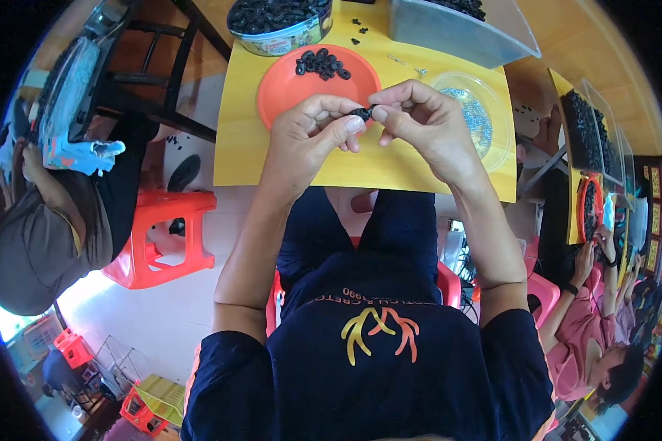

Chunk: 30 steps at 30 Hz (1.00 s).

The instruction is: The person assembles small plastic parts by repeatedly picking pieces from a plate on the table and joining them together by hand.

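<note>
Between my two hands, over the front part of the orange plate, is a small black part (362, 113), too small to name more exactly. My left hand (312, 136) pinches it between thumb and forefinger. From the other side, the thumb and forefinger of my right hand (423, 121) close on its right end. Several similar black pieces (322, 63) lie at the back of the orange plate (276, 82). To the right of my right hand, a clear round dish (502, 110) holds many small silvery pieces (475, 121).
A round tub (279, 42) heaped with black parts stands at the back left of the yellow table (235, 158). At the back right is a grey bin (460, 33). Red stools (162, 235) stand to the left. Co-workers sit on both sides.
</note>
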### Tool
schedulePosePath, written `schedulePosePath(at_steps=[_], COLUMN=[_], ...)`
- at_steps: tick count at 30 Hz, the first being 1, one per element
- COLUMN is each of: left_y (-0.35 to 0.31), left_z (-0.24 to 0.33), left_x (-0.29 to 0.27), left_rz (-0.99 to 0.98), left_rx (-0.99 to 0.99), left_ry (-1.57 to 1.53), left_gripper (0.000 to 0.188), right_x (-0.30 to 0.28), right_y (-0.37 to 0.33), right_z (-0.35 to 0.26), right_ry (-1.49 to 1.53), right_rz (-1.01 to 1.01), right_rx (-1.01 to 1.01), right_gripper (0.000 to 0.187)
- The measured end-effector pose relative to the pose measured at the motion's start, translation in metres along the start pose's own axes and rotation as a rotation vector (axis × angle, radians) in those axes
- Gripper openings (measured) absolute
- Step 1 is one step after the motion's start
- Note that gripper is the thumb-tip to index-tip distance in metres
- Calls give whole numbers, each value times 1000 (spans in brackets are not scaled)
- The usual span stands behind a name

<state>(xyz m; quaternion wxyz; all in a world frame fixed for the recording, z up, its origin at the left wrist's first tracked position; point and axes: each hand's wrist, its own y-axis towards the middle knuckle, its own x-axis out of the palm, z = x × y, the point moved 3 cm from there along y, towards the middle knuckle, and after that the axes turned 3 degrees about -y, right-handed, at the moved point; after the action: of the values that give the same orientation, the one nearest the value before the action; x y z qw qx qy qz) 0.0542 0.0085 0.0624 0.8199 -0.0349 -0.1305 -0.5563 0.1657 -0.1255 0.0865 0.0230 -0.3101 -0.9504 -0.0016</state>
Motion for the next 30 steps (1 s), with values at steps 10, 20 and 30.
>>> schedulePosePath(at_steps=[10, 20, 30], left_y=[3, 4, 10], left_z=[-1, -2, -11], left_x=[6, 10, 13], left_rz=[-28, -49, -93], left_rx=[26, 11, -46], left_ry=[63, 138, 24], left_gripper=[14, 11, 10], right_x=[-5, -9, -14], right_y=[-4, -6, -13], right_z=[-6, -1, 0], right_ry=[-89, -176, -451], right_rz=[-18, -29, 73], right_rx=[64, 143, -7], right_gripper=[21, 12, 14])
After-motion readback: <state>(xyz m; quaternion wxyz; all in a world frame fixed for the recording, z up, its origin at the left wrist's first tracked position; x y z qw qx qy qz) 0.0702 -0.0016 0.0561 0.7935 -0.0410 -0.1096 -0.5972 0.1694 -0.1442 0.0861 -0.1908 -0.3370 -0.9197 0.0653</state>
